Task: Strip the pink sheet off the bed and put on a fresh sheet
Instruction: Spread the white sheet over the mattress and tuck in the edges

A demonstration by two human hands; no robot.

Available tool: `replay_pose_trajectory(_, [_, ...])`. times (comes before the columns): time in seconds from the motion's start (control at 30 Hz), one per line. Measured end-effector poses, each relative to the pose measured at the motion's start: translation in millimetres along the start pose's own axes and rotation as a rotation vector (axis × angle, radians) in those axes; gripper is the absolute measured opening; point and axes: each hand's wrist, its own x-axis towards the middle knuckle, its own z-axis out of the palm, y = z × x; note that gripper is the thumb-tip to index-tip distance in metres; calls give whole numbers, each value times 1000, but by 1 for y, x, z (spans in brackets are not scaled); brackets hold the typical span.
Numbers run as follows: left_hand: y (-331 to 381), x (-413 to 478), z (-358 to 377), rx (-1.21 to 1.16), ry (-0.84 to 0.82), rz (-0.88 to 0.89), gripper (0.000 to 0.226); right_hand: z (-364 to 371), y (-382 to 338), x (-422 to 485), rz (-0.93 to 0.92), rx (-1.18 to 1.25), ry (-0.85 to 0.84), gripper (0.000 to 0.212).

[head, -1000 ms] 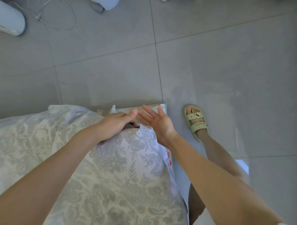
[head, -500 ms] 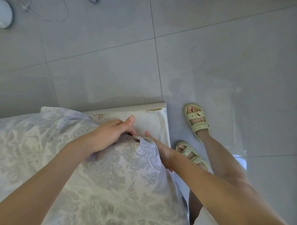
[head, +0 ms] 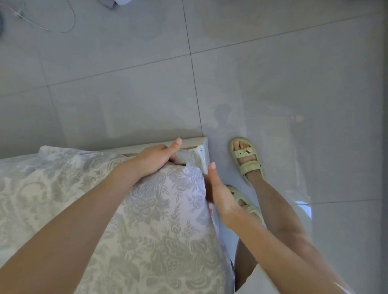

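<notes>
The left hand's (head: 156, 159) fingers (head: 172, 158) are curled down over the hem of the floral sheet (head: 158, 225) and clamp it right at the bed's far corner, while the thumb lies straight, pointing along the bed's end edge. The right hand (head: 220, 194) stands on edge just beside the side of the bed, thumb straight and pointing away from the person; its fingers go out of sight behind the hanging side of the sheet, so I cannot tell whether they are apart or clamped on the cloth. The sheet, pale lilac and cream with a flower pattern, covers the bed top from the lower edge of the view up to the left hand, and its hem stops short of the corner. Past the hem a small patch of bare off-white mattress (head: 194, 156) shows, with the pale edge of the bed (head: 195, 139) around it. To the right of the bed, 2 pale green sandals (head: 246, 160) stand on the grey tiled floor (head: 274, 78), 1 near the corner, the other partly hidden behind the right hand. A thin white cable (head: 70, 21) loops on the floor at the far left.
</notes>
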Motion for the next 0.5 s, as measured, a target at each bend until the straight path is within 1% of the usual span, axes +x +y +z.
replay_pose_trajectory(0.03, [2,4,1,4,-2,-6,72,0,-2,-5,-90,19,26,54])
replay_pose_trajectory(0.07, [4,7,1,0,-11,-13,71,3,-6,-12,-169,-29,26,58])
replay_pose_trajectory(0.13, [4,13,1,-34,-36,-42,70,12,-6,-12,-267,-291,40,79])
replay_pose_trajectory(0.17, [3,16,0,-55,-46,-60,70,14,-4,-5,-298,-415,82,82])
replay_pose_trajectory(0.2, [2,17,-1,-66,-55,-71,70,14,-5,4,-317,-490,128,79])
replay_pose_trajectory(0.23, [1,19,-2,-64,-64,-73,70,12,-7,12,-317,-512,159,75])
replay_pose_trajectory(0.3, [1,21,-4,-44,-65,-39,72,1,-10,27,-260,-497,155,75])
replay_pose_trajectory(0.33, [0,20,-5,-45,-32,6,72,-4,-11,33,-246,-514,128,75])
replay_pose_trajectory(0.37, [-1,18,-7,-68,36,75,67,-8,-13,38,-252,-558,109,74])
replay_pose_trajectory(0.47, [-12,0,-17,-183,326,264,47,-14,-23,43,-290,-771,96,73])
replay_pose_trajectory(0.5, [-18,-8,-19,-174,373,283,45,-16,-27,45,-265,-859,97,70])
